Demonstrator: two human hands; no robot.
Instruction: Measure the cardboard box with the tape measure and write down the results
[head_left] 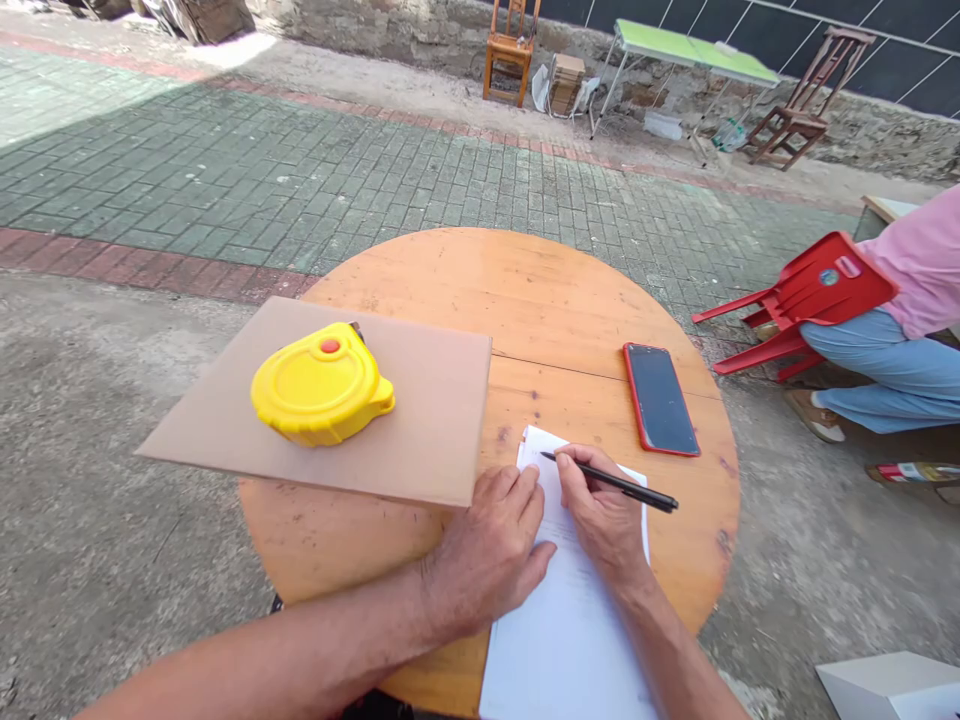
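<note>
My right hand [604, 515] is closed round a black pen [626, 485], its tip at the upper part of a white sheet of paper [562, 640]. Faint lines of print show on the sheet. Resting on the paper's left edge is my left hand [495, 545], fingers stretched out and thumb apart, holding nothing. Just beyond its knuckles lies a flat piece of brown cardboard [435, 420], which overhangs the table's left side. On the cardboard sits a yellow tape measure [319, 385] with a red button.
A phone [664, 400] with a red case lies at the right of the round wooden table [487, 280]. Beyond the table's right edge, a person in pink [919, 265] sits on a red plastic chair [832, 285]. A green folding table [694, 50] stands by the far wall.
</note>
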